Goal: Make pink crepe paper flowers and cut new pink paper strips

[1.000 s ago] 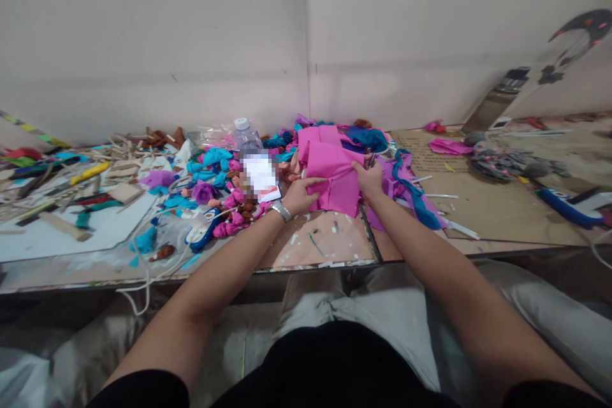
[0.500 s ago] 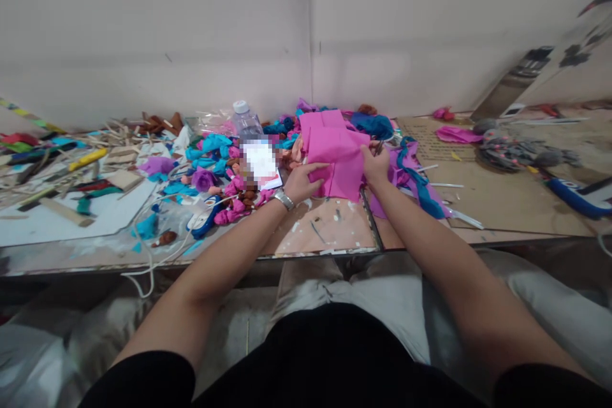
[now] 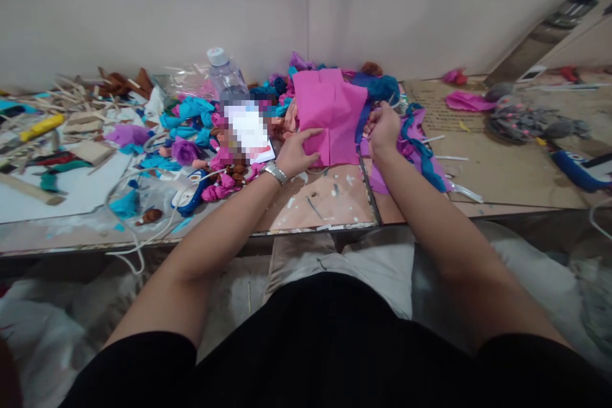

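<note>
Two bare hands show in my feed; take the clear bottle [image 3: 228, 80] as datum. Pink paper [image 3: 337, 108] lies right of it, extending nearer the body. I read the left hand [image 3: 295, 153] as spread, touching the paper's lower left; the right hand [image 3: 385, 127] is curled at the paper's right, its contents I cannot tell. I advise light left-hand pressure, avoiding creases. Count: one lit screen [image 3: 248, 131] just nearer than the bottle; two blue-and-white tools [image 3: 191, 194], one nearer and left, one far right.
</note>
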Demonstrator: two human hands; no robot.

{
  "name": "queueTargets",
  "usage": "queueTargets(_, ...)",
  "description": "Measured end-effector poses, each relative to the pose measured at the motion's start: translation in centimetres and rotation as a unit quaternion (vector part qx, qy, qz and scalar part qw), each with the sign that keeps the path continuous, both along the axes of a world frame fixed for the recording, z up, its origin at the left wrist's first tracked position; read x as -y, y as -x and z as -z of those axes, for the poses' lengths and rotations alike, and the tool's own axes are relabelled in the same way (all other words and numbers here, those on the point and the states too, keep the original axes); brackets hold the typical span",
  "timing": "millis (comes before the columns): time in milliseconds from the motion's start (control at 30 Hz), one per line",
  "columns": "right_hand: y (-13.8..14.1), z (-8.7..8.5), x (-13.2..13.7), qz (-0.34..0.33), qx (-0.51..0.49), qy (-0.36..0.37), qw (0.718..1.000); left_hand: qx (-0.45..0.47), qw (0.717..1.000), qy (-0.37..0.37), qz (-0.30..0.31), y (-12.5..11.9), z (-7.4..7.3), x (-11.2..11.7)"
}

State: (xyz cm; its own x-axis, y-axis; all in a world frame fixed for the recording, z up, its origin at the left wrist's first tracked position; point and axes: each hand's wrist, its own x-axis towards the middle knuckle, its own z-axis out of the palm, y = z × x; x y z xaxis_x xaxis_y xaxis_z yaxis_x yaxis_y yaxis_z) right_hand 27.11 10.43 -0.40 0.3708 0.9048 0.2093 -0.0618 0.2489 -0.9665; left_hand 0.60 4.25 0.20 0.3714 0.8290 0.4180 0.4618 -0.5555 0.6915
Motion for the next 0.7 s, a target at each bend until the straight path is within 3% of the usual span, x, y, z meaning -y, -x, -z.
queueTargets(33, 0.5, -0.5, 0.4, 0.027, -0.023, -0.009, 0.999, 0.000, 1.000, 0.007, -0.002, 0.0, 0.0, -0.1)
queueTargets(100, 1.8, -1.7, 1.7, 0.006, -0.038, 0.005, 0.999, 0.005, 1.000, 0.019, -0.002, 0.1, 0.1, -0.1)
queueTargets(300, 3.8, -4.3, 9.0, -0.175, -0.020, 0.078, 0.981, 0.053, 0.998, 0.040, -0.008, -0.1, 0.5, -0.7)
queueTargets(500, 4.7, -3.0, 14.6, -0.250, -0.160, 0.206, 0.932, 0.085, 0.996, 0.037, -0.014, 0.2, 0.9, -1.2)
queueTargets(600, 5.6, -2.4, 15.0, -0.267, -0.181, 0.219, 0.921, 0.110, 0.993, 0.028, -0.008, 0.4, 0.9, -1.5)
queueTargets(700, 6.0, -2.4, 14.3, -0.293, -0.129, 0.224, 0.921, 0.135, 0.990, 0.030, -0.019, 0.7, 0.8, -2.0)
